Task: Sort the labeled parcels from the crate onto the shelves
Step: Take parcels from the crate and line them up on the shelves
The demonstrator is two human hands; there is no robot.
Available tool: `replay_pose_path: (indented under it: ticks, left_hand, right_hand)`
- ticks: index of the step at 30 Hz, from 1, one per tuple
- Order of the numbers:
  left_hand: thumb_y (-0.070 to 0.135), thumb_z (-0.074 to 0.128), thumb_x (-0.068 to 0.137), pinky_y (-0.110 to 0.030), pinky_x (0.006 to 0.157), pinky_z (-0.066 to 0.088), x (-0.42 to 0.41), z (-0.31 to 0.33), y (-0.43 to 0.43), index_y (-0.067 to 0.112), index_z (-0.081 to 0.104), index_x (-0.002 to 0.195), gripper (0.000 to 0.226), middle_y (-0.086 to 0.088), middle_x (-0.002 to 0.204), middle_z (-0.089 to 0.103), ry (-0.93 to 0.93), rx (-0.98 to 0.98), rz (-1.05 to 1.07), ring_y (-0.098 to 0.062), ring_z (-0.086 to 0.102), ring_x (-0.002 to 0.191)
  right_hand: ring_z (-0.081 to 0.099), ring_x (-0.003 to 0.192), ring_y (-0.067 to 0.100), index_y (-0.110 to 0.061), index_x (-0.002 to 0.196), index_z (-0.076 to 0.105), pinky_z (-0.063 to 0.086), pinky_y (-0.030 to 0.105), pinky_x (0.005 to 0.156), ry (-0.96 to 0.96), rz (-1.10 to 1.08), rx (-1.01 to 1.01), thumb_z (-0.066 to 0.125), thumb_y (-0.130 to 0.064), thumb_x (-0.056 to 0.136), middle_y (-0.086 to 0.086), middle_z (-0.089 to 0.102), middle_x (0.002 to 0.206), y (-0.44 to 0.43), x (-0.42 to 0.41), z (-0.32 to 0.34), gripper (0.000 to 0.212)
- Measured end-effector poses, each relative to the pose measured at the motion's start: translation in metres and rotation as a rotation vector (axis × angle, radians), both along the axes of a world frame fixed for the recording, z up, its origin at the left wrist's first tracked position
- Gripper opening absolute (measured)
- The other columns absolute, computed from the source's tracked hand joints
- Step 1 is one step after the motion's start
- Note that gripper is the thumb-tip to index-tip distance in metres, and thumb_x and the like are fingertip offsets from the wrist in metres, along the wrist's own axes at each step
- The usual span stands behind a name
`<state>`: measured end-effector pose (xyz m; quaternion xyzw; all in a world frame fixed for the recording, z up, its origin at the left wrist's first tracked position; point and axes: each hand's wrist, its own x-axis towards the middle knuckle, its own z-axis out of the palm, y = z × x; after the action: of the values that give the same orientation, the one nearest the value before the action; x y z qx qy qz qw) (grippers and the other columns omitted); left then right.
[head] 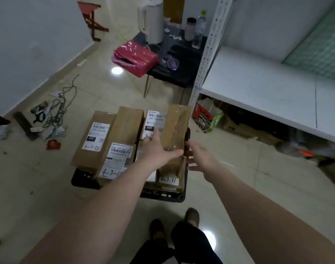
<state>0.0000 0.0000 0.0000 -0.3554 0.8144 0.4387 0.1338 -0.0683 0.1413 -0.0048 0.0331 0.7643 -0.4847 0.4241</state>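
A black crate (163,197) on the floor holds several brown cardboard parcels with white labels. One reads 4-3-13 (92,138), another 4-3-21 (168,181). A taped parcel (175,126) stands tilted at the crate's right side. My left hand (157,149) lies against its left face, thumb up and fingers straight. My right hand (199,157) reaches to its right lower end beside the crate rim, its fingers partly hidden behind the parcel. The white shelf (258,88) stands to the right.
A low black table (178,73) behind the crate carries a red bag (136,58), a white kettle and bottles. Cables and scraps litter the floor at left (56,115). Bags and boxes sit under the shelf. My feet (174,223) stand just before the crate.
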Motion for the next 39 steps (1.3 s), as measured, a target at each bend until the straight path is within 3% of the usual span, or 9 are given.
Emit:
replay_pose_path:
  ticks: [9,12,16,20,22,28,33,37,39]
  left_hand:
    - [0.045,0.079,0.066,-0.044,0.092,0.045,-0.016,-0.015,0.028,0.03,0.004,0.15,0.114,-0.009,0.145,0.028,0.006,-0.257,0.091,-0.031,0.04,0.128]
    - [0.035,0.077,0.064,-0.04,0.092,0.047,-0.014,-0.005,0.014,0.027,0.024,0.146,0.097,-0.003,0.136,0.044,0.182,-0.01,0.293,-0.026,0.049,0.12]
    - [0.021,0.072,0.075,-0.041,0.076,0.055,0.002,0.019,-0.002,0.032,0.031,0.144,0.081,0.004,0.121,0.048,0.252,0.503,0.572,-0.019,0.056,0.096]
    - [0.015,0.068,0.076,-0.042,0.063,0.058,0.014,0.033,-0.003,0.014,0.052,0.125,0.052,-0.013,0.117,0.06,0.391,0.877,0.71,-0.029,0.061,0.103]
    - [0.018,0.069,0.067,-0.041,0.064,0.058,0.014,0.039,0.0,0.011,0.056,0.114,0.049,-0.016,0.116,0.06,0.446,0.969,0.702,-0.03,0.061,0.106]
    - [0.014,0.065,0.065,-0.044,0.069,0.058,0.005,0.058,-0.001,0.012,0.053,0.119,0.055,-0.015,0.115,0.062,0.491,1.004,0.613,-0.03,0.064,0.103]
    - [0.039,0.076,0.065,-0.055,0.105,0.035,-0.003,0.079,-0.013,0.034,0.026,0.147,0.096,-0.006,0.152,0.034,0.361,0.574,0.154,-0.025,0.04,0.133]
    - [0.049,0.082,0.062,-0.053,0.109,0.016,-0.03,0.114,-0.007,0.046,-0.007,0.146,0.124,0.004,0.159,0.005,0.495,-0.3,-0.069,-0.021,0.01,0.143]
    - [0.053,0.081,0.059,-0.057,0.11,0.006,-0.046,0.132,0.003,0.048,-0.012,0.145,0.127,0.005,0.159,0.001,0.62,-0.637,-0.251,-0.026,0.002,0.145]
  right_hand:
    - [0.052,0.117,0.023,-0.037,0.109,0.065,0.045,0.042,0.099,-0.129,0.013,-0.118,0.028,-0.064,0.098,-0.001,0.057,0.125,0.008,-0.004,0.004,0.048]
    - [0.049,0.122,0.022,-0.028,0.129,0.059,0.042,0.036,0.093,0.009,-0.094,-0.096,0.035,-0.056,0.1,0.001,0.056,0.129,0.013,-0.011,0.011,0.047]
    - [0.04,0.137,0.028,-0.027,0.146,0.043,0.033,0.045,0.113,0.296,-0.32,0.039,0.051,-0.053,0.095,0.008,0.044,0.149,0.042,-0.031,0.018,0.058]
    - [0.039,0.138,0.027,-0.032,0.154,0.022,0.03,0.036,0.103,0.137,-0.366,-0.164,0.062,-0.068,0.073,0.002,0.035,0.155,0.065,-0.044,0.033,0.097]
    - [0.049,0.131,0.024,-0.036,0.154,0.019,0.034,0.043,0.109,0.007,-0.329,-0.306,0.064,-0.072,0.062,-0.003,0.046,0.149,0.068,-0.047,0.041,0.109]
    - [0.067,0.111,0.021,-0.031,0.144,0.042,0.054,0.04,0.091,-0.045,-0.338,-0.554,0.069,-0.046,0.076,0.0,0.067,0.127,0.07,-0.058,0.058,0.074]
    - [0.067,0.109,0.024,-0.026,0.139,0.051,0.056,0.038,0.083,0.105,-0.363,-0.566,0.073,-0.021,0.077,0.003,0.069,0.123,0.091,-0.072,0.086,0.066]
    - [0.061,0.108,0.005,-0.056,0.13,0.047,0.052,0.032,0.086,0.514,-0.108,-0.227,0.078,-0.036,0.062,-0.014,0.058,0.126,0.099,-0.082,0.135,0.078]
    - [0.052,0.115,0.015,-0.055,0.138,0.04,0.046,0.038,0.094,0.805,0.154,0.071,0.073,-0.045,0.057,-0.007,0.051,0.132,0.096,-0.086,0.158,0.088]
